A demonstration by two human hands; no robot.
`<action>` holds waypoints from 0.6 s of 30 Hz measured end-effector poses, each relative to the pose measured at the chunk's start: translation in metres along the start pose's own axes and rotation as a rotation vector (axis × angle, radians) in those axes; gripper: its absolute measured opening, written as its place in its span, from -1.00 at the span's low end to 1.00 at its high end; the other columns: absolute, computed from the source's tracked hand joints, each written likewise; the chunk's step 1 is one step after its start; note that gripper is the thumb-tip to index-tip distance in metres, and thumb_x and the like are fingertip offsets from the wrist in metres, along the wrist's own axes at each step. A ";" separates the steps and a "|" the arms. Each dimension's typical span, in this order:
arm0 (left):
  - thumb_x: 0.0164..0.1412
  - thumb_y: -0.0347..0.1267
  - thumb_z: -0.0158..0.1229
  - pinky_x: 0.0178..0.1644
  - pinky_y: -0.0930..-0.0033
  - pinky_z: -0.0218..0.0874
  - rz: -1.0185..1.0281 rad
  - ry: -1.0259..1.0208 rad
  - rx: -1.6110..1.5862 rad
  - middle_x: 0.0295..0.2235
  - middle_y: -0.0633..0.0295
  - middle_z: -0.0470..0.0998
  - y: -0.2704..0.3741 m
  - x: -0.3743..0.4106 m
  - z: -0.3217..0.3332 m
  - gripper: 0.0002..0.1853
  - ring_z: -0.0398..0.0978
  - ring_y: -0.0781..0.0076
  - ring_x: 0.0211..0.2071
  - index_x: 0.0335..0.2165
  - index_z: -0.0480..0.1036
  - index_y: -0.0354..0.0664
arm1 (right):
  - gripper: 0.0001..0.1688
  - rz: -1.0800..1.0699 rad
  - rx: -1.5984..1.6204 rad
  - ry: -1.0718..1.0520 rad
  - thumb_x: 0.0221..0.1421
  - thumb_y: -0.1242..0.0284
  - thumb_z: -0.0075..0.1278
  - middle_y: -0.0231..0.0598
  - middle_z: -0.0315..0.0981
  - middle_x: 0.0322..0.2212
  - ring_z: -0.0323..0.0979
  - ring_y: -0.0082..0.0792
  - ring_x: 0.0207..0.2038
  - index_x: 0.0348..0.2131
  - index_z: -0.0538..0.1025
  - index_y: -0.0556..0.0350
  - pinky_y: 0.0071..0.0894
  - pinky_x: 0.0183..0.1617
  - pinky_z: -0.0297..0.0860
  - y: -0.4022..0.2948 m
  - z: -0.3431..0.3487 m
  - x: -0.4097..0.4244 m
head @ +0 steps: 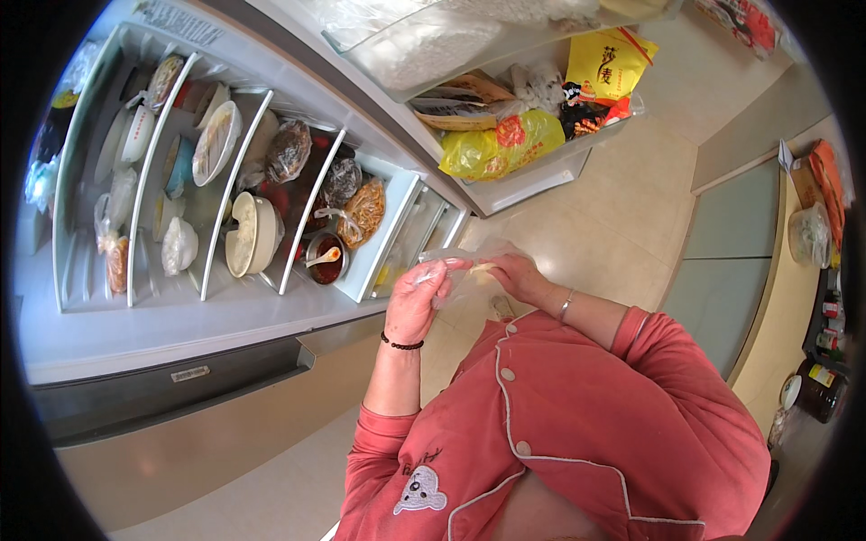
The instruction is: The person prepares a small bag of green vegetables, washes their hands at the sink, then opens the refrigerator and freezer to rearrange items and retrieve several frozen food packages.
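Note:
A thin clear plastic bag is stretched between my hands, in front of my waist. My left hand, with a dark beaded bracelet at the wrist, pinches one side of it. On the other side, the fingers of my right hand grip the plastic; a silver bangle circles that wrist. A small pale-yellow piece shows by the right fingertips, and I cannot tell whether it lies inside the bag. Both hands are apart from the open refrigerator on the left.
Refrigerator shelves hold a cream pot, a white bowl, a steel bowl with a spoon and bagged food. The open door's bin carries a yellow plastic bag and a yellow packet. At right, a counter holds a plastic tub.

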State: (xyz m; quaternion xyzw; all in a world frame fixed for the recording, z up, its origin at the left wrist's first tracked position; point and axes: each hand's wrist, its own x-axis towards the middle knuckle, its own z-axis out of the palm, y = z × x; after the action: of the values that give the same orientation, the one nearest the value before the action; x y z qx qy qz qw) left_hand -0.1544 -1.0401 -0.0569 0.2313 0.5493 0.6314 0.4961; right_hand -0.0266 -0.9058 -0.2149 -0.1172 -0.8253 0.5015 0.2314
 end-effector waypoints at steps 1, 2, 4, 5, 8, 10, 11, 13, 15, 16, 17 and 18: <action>0.22 -0.33 -0.09 -0.50 0.64 -0.01 -0.011 0.006 0.004 -0.25 0.03 0.48 -0.001 0.000 0.000 -0.72 0.13 0.68 -0.57 -0.26 0.47 -0.30 | -0.78 0.042 0.004 -0.025 0.00 0.49 -0.10 -0.03 0.40 -0.31 0.32 -0.01 -0.20 -0.29 0.45 0.17 -0.20 -0.11 0.27 0.002 0.003 0.000; 0.22 -0.33 -0.09 -0.50 0.63 -0.01 -0.010 0.019 0.003 -0.25 0.03 0.48 -0.001 0.000 0.001 -0.72 0.13 0.68 -0.57 -0.26 0.46 -0.31 | -0.78 0.083 0.009 -0.049 0.02 0.47 -0.10 -0.02 0.40 -0.32 0.33 -0.02 -0.21 -0.30 0.45 0.18 -0.20 -0.12 0.27 0.003 0.005 0.000; 0.22 -0.34 -0.08 -0.49 0.63 0.00 -0.011 0.044 0.002 -0.25 0.02 0.48 -0.001 0.001 0.001 -0.73 0.14 0.68 -0.57 -0.26 0.46 -0.31 | -0.77 0.135 0.019 -0.061 0.03 0.44 -0.11 -0.01 0.41 -0.34 0.35 -0.02 -0.24 -0.29 0.45 0.17 -0.21 -0.14 0.28 0.004 0.010 0.000; 0.21 -0.34 -0.08 -0.49 0.63 0.01 -0.006 0.048 -0.005 -0.24 0.02 0.48 -0.002 0.000 -0.001 -0.73 0.14 0.67 -0.57 -0.26 0.46 -0.31 | -0.76 0.161 0.024 -0.067 0.04 0.42 -0.12 -0.01 0.41 -0.35 0.36 -0.03 -0.26 -0.28 0.45 0.16 -0.22 -0.14 0.28 0.003 0.012 -0.001; 0.21 -0.35 -0.07 -0.46 0.63 0.02 0.025 0.044 -0.025 -0.22 0.03 0.47 -0.003 -0.002 -0.011 -0.73 0.15 0.66 -0.55 -0.25 0.45 -0.32 | -0.78 0.125 0.041 -0.124 0.03 0.42 -0.11 -0.03 0.42 -0.36 0.37 -0.04 -0.28 -0.29 0.44 0.12 -0.22 -0.18 0.30 -0.001 0.013 0.001; 0.21 -0.36 -0.07 -0.44 0.65 0.04 0.066 0.020 -0.043 -0.20 0.08 0.47 -0.003 -0.003 -0.016 -0.74 0.14 0.66 -0.54 -0.24 0.45 -0.31 | -0.79 0.088 0.045 -0.163 0.01 0.41 -0.09 -0.07 0.42 -0.38 0.37 -0.06 -0.29 -0.30 0.44 0.08 -0.22 -0.20 0.31 -0.004 0.015 0.001; 0.20 -0.36 -0.06 -0.43 0.65 0.04 0.078 0.011 -0.038 -0.19 0.07 0.46 -0.002 -0.004 -0.016 -0.74 0.15 0.66 -0.54 -0.23 0.45 -0.31 | -0.80 0.069 0.046 -0.183 0.00 0.41 -0.09 -0.09 0.42 -0.38 0.37 -0.07 -0.29 -0.31 0.44 0.06 -0.22 -0.21 0.31 -0.005 0.015 0.000; 0.19 -0.36 -0.05 -0.41 0.64 0.06 0.104 -0.002 -0.028 -0.17 0.05 0.45 -0.001 -0.006 -0.017 -0.73 0.16 0.65 -0.53 -0.22 0.44 -0.31 | -0.81 -0.104 -0.018 -0.211 -0.01 0.40 -0.08 -0.14 0.42 -0.39 0.38 -0.10 -0.30 -0.32 0.44 0.02 -0.22 -0.22 0.32 0.000 0.020 -0.001; 0.18 -0.36 -0.04 -0.40 0.62 0.07 0.139 -0.008 -0.037 -0.16 0.04 0.44 -0.004 -0.006 -0.016 -0.73 0.18 0.64 -0.52 -0.21 0.44 -0.31 | -0.81 -0.231 -0.076 -0.246 -0.02 0.40 -0.08 -0.17 0.42 -0.39 0.38 -0.13 -0.30 -0.33 0.44 0.00 -0.23 -0.22 0.33 0.002 0.023 0.000; 0.17 -0.36 -0.03 -0.40 0.61 0.07 0.157 -0.012 -0.041 -0.15 0.04 0.44 -0.006 -0.005 -0.016 -0.72 0.19 0.64 -0.51 -0.20 0.44 -0.31 | -0.81 -0.271 -0.101 -0.268 -0.02 0.39 -0.09 -0.18 0.42 -0.39 0.38 -0.15 -0.30 -0.33 0.44 -0.02 -0.24 -0.22 0.33 0.000 0.025 0.001; 0.17 -0.36 -0.03 -0.39 0.60 0.08 0.165 -0.034 -0.048 -0.15 0.04 0.44 -0.007 -0.005 -0.016 -0.72 0.20 0.64 -0.51 -0.20 0.44 -0.30 | -0.81 -0.311 -0.127 -0.289 -0.02 0.39 -0.09 -0.19 0.42 -0.39 0.38 -0.16 -0.30 -0.33 0.44 -0.03 -0.24 -0.21 0.33 -0.001 0.026 0.002; 0.17 -0.35 -0.03 -0.39 0.59 0.08 0.174 -0.053 -0.055 -0.15 0.04 0.44 -0.008 -0.006 -0.017 -0.72 0.21 0.64 -0.50 -0.20 0.44 -0.30 | -0.81 -0.317 -0.115 -0.298 -0.01 0.39 -0.10 -0.19 0.42 -0.38 0.38 -0.15 -0.30 -0.33 0.44 -0.02 -0.25 -0.21 0.33 -0.006 0.025 0.004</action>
State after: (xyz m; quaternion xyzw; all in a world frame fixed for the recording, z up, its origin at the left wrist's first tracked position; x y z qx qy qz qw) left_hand -0.1630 -1.0538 -0.0674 0.2814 0.4963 0.6805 0.4598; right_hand -0.0422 -0.9266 -0.2188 0.0764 -0.8857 0.4228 0.1759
